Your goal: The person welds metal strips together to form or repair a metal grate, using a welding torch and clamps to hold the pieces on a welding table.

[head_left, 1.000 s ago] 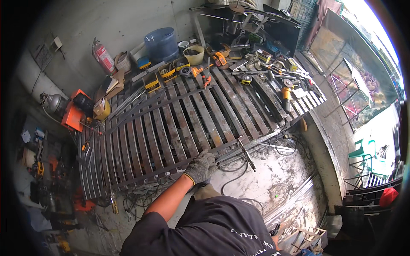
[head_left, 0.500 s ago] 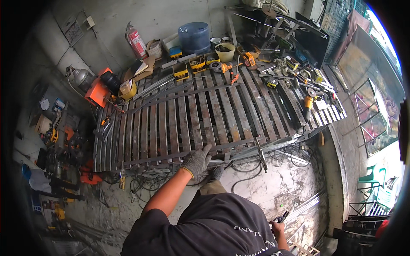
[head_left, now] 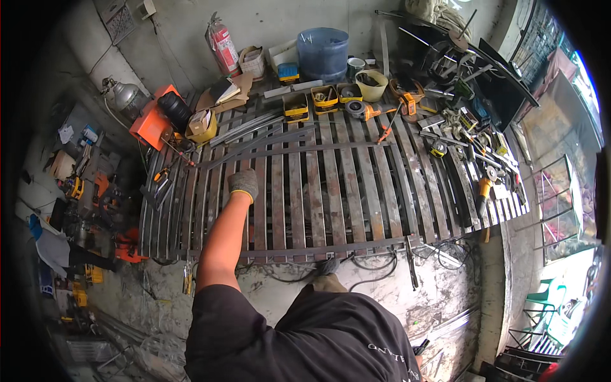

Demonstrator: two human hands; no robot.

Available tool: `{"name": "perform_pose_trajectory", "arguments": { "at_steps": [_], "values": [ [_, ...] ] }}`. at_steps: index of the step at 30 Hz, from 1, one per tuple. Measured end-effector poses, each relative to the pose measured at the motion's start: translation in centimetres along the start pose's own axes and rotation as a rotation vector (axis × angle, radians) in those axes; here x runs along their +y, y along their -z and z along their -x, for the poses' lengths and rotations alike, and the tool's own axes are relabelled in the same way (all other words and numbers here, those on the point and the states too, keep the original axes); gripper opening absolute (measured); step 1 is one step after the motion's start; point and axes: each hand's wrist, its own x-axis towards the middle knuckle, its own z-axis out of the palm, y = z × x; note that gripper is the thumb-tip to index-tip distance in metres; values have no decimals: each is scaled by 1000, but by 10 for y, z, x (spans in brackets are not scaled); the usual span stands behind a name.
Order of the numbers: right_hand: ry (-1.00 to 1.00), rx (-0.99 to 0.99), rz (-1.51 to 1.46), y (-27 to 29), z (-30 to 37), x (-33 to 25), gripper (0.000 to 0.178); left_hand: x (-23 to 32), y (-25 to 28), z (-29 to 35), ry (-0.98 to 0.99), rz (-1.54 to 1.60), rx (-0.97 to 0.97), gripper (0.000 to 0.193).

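My left hand (head_left: 244, 184), in a grey knit glove, is over the left middle of a slatted metal table (head_left: 314, 191). Its fingers point away and are bent under, so their grip is hidden. Just beyond it, a long flat metal bar (head_left: 305, 149) crosses the slats. Another flat bar (head_left: 331, 249) lies along the table's near edge, with a clamp (head_left: 410, 261) at its right end. My right hand (head_left: 419, 360), bare and low at the right, is mostly hidden by my body. It is closed on a dark hand tool (head_left: 421, 347).
Along the back stand yellow trays (head_left: 296, 107), a blue plastic tub (head_left: 323, 54) and a fire extinguisher (head_left: 222, 44). An orange-bodied grinder (head_left: 360, 110) lies there too. At the right are a yellow grinder (head_left: 485, 191) and loose tools. Cables (head_left: 375, 270) trail on the floor.
My left hand has left the near edge and reached forward and left over the slats. My view has shifted. The right hand and its tool have become more hidden behind my body.
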Motion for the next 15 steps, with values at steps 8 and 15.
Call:
{"name": "perform_pose_trajectory", "arguments": {
  "at_steps": [8,15],
  "values": [
    [-117,221,176,24,17,-30,67,-91,-85,-121,205,232,-122,35],
    [-47,311,37,43,41,-141,52,-128,-140,-172,141,168,134,38]
  ]
}}
